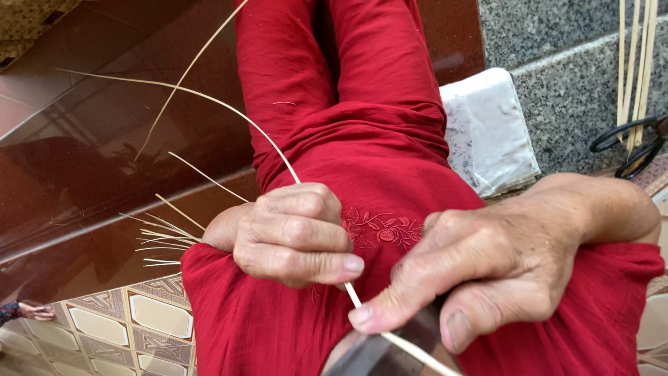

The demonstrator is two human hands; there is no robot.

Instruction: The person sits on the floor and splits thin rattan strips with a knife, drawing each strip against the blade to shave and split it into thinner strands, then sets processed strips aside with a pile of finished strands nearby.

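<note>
- The left hand is curled into a fist around a thin pale strip, the thumb laid flat along it near the lap.
- The strip runs from the upper left, arches over the dark floor, passes through the left fist and comes out below the thumb, going on toward the bottom of the frame.
- The right hand is closed on a dark blade; the thumb presses down on the strip right where it meets the blade, and the fingers wrap the blade's back.
- The two hands sit close together, just apart, over the person's red trousers, which show a small embroidered flower between the hands.
- A loose bunch of thin slivers lies fanned out just left of the left knee, over the edge of the floor.
- A second long strip rises toward the top of the frame, crossing the floor.
- A folded white cloth lies to the right of the legs on a grey stone step.
- Black scissors lie at the far right edge, with several pale strips standing upright behind them.
- Patterned tiles fill the lower left, where another person's hand shows at the edge.
</note>
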